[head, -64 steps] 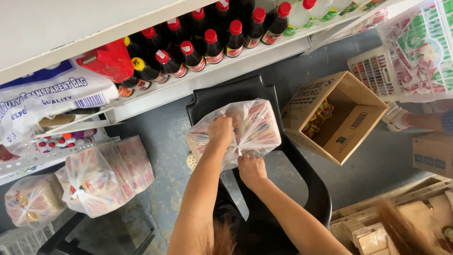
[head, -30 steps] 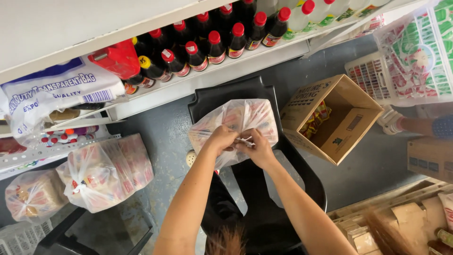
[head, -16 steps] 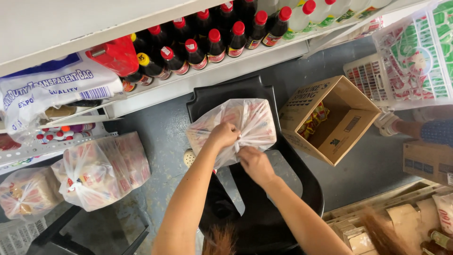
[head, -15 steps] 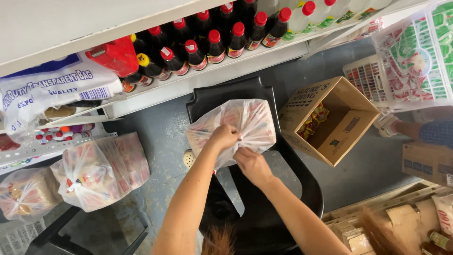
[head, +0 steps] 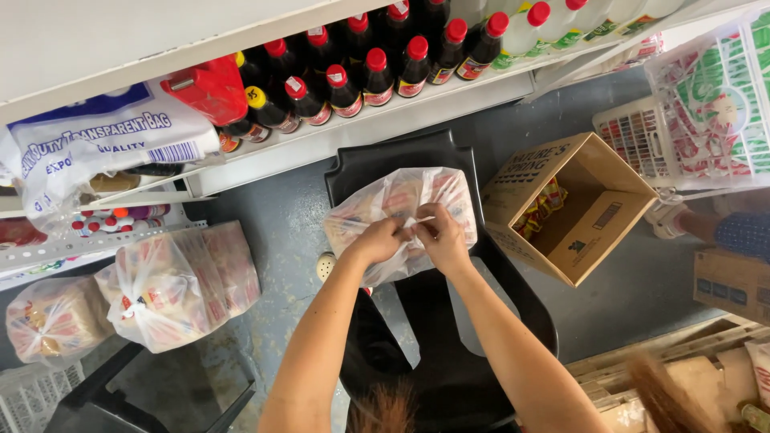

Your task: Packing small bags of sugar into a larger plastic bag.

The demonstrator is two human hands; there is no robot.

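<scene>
A clear plastic bag (head: 401, 200) filled with small packets rests on a black plastic chair (head: 449, 337). My left hand (head: 377, 239) and my right hand (head: 439, 237) meet at the bag's gathered top, each pinching a strip of the plastic. Both forearms reach up from the bottom of the view across the chair seat.
A shelf (head: 361, 132) above holds dark bottles with red caps (head: 377, 76) and a large printed sack (head: 96, 152). Two tied bags of packets (head: 180, 285) sit at the left. An open cardboard box (head: 573, 208) stands to the right, white baskets (head: 698, 104) beyond it.
My right hand has come back up to the bag's top beside my left hand. The bag has turned slightly on the chair.
</scene>
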